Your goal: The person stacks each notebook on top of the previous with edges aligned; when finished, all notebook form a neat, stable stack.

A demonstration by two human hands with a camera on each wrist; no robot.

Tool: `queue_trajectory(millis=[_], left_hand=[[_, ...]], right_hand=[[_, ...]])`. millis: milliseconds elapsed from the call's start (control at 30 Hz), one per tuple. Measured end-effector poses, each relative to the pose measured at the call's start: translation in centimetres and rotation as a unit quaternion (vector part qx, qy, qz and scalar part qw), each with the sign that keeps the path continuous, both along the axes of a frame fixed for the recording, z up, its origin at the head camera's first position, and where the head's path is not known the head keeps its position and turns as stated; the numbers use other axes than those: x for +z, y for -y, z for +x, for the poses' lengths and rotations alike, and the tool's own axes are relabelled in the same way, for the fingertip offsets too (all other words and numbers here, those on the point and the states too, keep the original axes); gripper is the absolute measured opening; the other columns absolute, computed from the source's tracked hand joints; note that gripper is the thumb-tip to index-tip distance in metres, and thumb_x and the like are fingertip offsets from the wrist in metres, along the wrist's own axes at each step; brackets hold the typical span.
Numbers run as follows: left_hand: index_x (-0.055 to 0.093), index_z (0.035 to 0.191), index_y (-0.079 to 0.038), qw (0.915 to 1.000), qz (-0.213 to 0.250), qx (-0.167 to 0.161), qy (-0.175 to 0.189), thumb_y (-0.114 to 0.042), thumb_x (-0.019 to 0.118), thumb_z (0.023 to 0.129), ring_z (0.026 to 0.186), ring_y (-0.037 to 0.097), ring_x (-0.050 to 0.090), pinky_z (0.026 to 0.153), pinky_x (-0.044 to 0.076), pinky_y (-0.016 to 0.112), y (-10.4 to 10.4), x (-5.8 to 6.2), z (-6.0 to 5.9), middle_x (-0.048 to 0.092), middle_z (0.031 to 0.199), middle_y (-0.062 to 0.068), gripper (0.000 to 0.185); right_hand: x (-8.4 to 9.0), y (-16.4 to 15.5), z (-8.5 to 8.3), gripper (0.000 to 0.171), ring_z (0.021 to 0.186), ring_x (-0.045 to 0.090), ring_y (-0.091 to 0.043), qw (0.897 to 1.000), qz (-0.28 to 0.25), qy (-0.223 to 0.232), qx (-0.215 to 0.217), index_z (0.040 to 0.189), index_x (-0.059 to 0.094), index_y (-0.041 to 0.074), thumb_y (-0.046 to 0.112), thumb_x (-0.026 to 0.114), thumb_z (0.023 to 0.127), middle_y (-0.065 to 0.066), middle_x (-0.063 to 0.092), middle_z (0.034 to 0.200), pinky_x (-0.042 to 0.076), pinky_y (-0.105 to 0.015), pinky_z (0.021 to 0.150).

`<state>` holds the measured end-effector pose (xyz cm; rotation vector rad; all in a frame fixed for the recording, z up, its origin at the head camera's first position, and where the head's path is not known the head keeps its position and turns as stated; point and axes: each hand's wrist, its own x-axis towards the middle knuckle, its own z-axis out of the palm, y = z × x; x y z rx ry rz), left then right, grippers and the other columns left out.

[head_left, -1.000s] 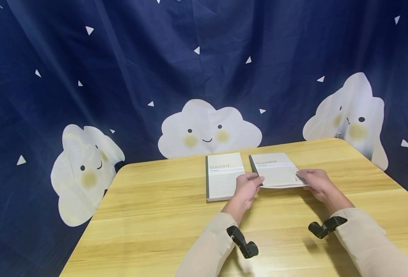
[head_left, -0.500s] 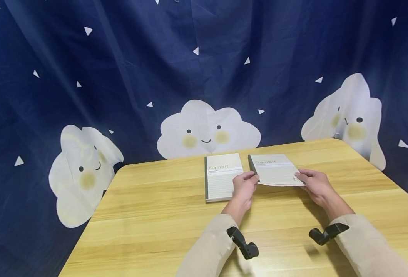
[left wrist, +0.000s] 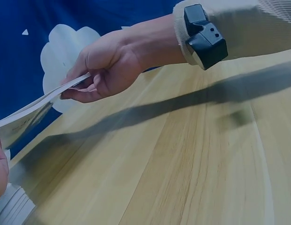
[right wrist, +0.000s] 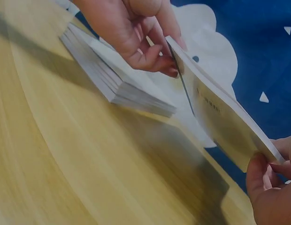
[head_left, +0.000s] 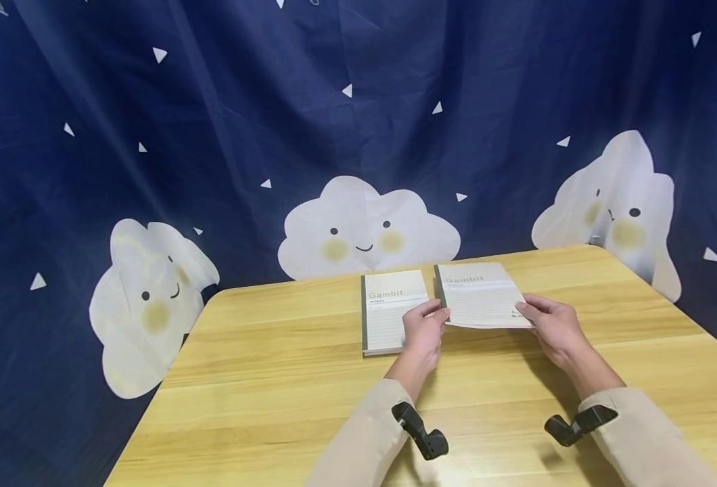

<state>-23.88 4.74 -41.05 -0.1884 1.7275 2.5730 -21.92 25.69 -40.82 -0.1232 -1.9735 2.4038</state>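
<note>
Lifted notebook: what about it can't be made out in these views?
- Lifted notebook: small print under "Gambit" too small, head view.
- Its underside: faces away from the head camera; blurred in the right wrist view.
- Left hand: nearly cut off by the left wrist view's edge.

The right hand (left wrist: 105, 68) is pinching the edge of a thin notebook (left wrist: 28, 112), thumb on top and fingers (left wrist: 82, 96) curling beneath, and holding it clear above the wooden table (left wrist: 183, 168). A black wrist device (left wrist: 205, 36) is sitting on the beige sleeve (left wrist: 248, 26). At the lower left edge, what is probably the left hand (left wrist: 0, 171) is showing, blurred.
</note>
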Motion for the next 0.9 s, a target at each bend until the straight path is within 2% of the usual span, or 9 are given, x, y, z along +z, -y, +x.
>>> queue_trajectory(millis=[33,100,267,533,633,900], left_hand=[[0.06,0.117,0.006,1.0,-0.002,0.001,-0.001,0.006,0.064,0.08,0.057,0.004,0.043,0.043,0.03,0.011,0.2,0.1,0.1,0.056,0.098,0.009,0.037],[0.06,0.118,0.006,1.0,-0.003,0.0,-0.007,0.007,0.063,0.08,0.058,0.004,0.043,0.043,0.031,0.011,0.7,0.2,0.2,0.056,0.099,0.009,0.038],[0.059,0.117,0.008,0.9996,-0.001,-0.002,-0.027,0.009,0.06,0.08,0.072,0.008,0.049,0.062,0.044,0.014,2.0,0.3,0.5,0.053,0.108,0.013,0.036],[0.057,0.12,0.008,0.9991,-0.001,-0.008,-0.041,0.009,0.058,0.082,0.072,0.007,0.047,0.062,0.045,0.015,3.8,0.1,1.0,0.05,0.116,0.014,0.038],[0.057,0.121,0.008,0.9988,-0.011,-0.005,-0.048,0.008,0.058,0.083,0.073,0.008,0.047,0.065,0.046,0.017,4.6,0.0,1.2,0.049,0.12,0.015,0.038],[0.056,0.122,0.007,0.9966,-0.055,0.01,-0.061,0.005,0.059,0.083,0.075,0.008,0.052,0.07,0.047,0.021,6.8,0.1,1.7,0.053,0.12,0.017,0.039]], right_hand=[[0.1,0.2,0.1,0.072,0.081,0.057,0.005,1.0,-0.002,-0.002,0.0,0.142,0.017,-0.016,0.012,0.06,0.092,0.017,0.059,0.089,0.05,-0.011,0.073],[0.3,0.5,0.3,0.074,0.081,0.057,0.004,1.0,-0.01,-0.005,0.002,0.142,0.017,-0.016,0.013,0.061,0.091,0.018,0.06,0.09,0.05,-0.012,0.072],[0.6,1.4,0.6,0.076,0.081,0.057,0.004,1.0,-0.025,-0.014,0.01,0.143,0.017,-0.015,0.013,0.063,0.09,0.02,0.062,0.09,0.05,-0.014,0.069],[0.6,2.9,0.8,0.072,0.083,0.059,0.003,0.998,-0.057,-0.025,0.025,0.143,0.021,-0.012,0.01,0.063,0.09,0.017,0.064,0.094,0.05,-0.013,0.071],[0.7,3.6,0.8,0.073,0.084,0.06,0.002,0.997,-0.067,-0.027,0.034,0.143,0.017,-0.013,0.009,0.062,0.09,0.016,0.065,0.094,0.051,-0.013,0.073],[0.3,5.6,0.4,0.069,0.084,0.063,-0.001,0.994,-0.087,-0.034,0.048,0.142,0.02,-0.014,0.006,0.061,0.091,0.012,0.067,0.095,0.052,-0.015,0.076]])
